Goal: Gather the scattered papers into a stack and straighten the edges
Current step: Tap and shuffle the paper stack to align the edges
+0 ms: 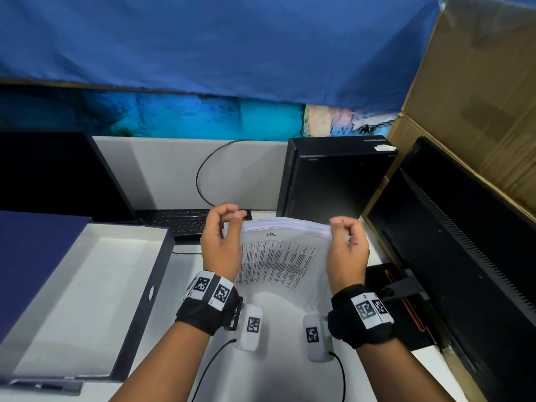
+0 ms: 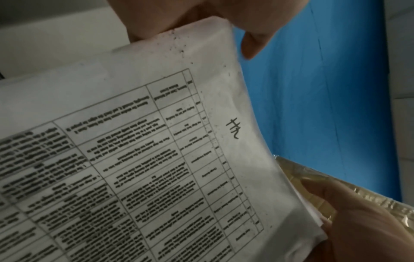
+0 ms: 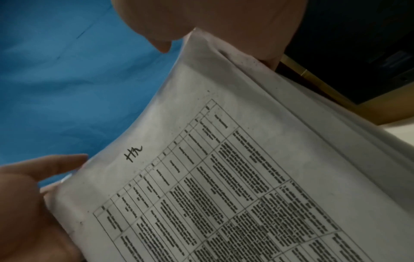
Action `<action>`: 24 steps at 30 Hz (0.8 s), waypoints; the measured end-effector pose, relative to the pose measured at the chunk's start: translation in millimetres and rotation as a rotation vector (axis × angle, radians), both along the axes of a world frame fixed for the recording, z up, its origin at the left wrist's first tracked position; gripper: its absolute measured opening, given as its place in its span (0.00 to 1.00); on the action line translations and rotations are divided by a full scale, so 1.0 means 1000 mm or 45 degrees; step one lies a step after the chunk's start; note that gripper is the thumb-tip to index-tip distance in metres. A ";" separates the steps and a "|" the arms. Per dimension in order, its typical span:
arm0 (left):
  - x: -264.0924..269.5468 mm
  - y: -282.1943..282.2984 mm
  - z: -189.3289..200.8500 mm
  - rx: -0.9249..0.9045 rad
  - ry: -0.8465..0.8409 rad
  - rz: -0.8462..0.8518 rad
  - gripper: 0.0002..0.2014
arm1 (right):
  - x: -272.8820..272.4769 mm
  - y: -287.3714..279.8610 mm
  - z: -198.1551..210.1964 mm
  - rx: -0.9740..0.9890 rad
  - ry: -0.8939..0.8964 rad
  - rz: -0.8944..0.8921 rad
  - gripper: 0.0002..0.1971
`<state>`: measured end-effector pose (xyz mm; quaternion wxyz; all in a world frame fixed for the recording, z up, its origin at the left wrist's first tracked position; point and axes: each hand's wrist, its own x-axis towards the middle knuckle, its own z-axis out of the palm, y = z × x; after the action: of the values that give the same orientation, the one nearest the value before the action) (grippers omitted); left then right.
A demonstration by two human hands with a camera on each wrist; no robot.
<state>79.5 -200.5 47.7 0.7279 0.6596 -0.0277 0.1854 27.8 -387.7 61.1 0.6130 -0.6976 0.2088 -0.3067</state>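
A stack of printed papers (image 1: pixel 282 256) stands on edge on the white desk (image 1: pixel 185 274), its top sheet a table of text with a handwritten mark. My left hand (image 1: pixel 223 227) grips the stack's upper left corner and my right hand (image 1: pixel 345 236) grips the upper right corner, fingers curled over the top edge. The stack bows toward me between the hands. Up close, the left wrist view fills with the papers (image 2: pixel 139 159) and shows my left hand (image 2: pixel 212 21) at the corner; the right wrist view shows the papers (image 3: pixel 246 177) under my right hand (image 3: pixel 224 23).
An open dark box with a white inside (image 1: pixel 84 297) lies at the left. A black keyboard (image 1: pixel 179 221) and a looped cable sit behind the papers. A black computer tower (image 1: pixel 333 184) stands at the back right, a monitor (image 1: pixel 464 256) and cardboard at the right.
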 end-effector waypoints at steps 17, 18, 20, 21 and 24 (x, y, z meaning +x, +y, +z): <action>-0.002 0.021 -0.053 -0.178 0.382 -0.451 0.35 | -0.018 -0.021 -0.045 0.169 -0.014 0.470 0.35; 0.000 0.020 -0.055 -0.175 0.419 -0.399 0.35 | -0.017 -0.021 -0.048 0.190 0.011 0.460 0.35; 0.001 0.018 -0.058 -0.095 0.497 -0.374 0.34 | -0.016 -0.020 -0.052 0.195 0.083 0.464 0.34; 0.002 0.017 -0.059 -0.043 0.520 -0.367 0.34 | -0.016 -0.020 -0.054 0.173 0.110 0.451 0.33; 0.004 0.016 -0.059 -0.038 0.567 -0.337 0.32 | -0.015 -0.022 -0.058 0.176 0.160 0.432 0.32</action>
<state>83.1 -184.2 -11.7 0.7436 0.6640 0.0500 -0.0609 12.4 -409.9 2.8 0.6882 -0.6967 0.1466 -0.1399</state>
